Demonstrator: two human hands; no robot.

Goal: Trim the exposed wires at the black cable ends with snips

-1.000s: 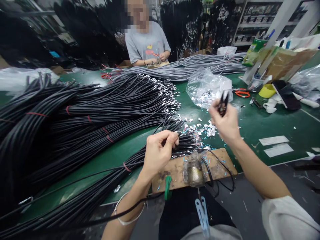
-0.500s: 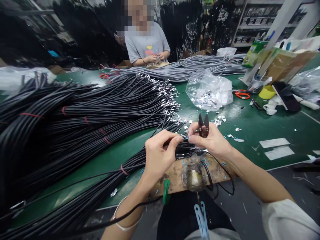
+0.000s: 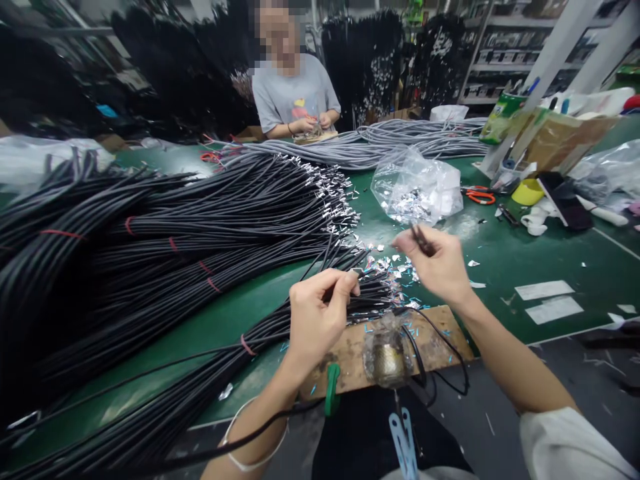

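My left hand (image 3: 320,313) pinches the end of a black cable, and blue wire shows past the fingertips. To the right, apart from it, my right hand (image 3: 435,263) is closed around small dark snips (image 3: 423,240). Below both hands a wooden board (image 3: 345,360) carries a metal device (image 3: 390,357) wrapped in clear film. A bundle of black cables (image 3: 270,320) with stripped ends passes behind my left hand. Wire scraps and foil bits (image 3: 400,267) lie between the hands.
Large black cable bundles (image 3: 150,233) cover the left of the green table (image 3: 490,267). Grey cables (image 3: 390,137) run along the back. A clear bag (image 3: 420,187), orange-handled scissors (image 3: 480,195) and a phone (image 3: 565,200) lie on the right. Across the table sits a person (image 3: 295,93).
My right hand has moved away from my left hand, to the right and slightly up, and the snips have turned with it. The left hand still pinches the cable.
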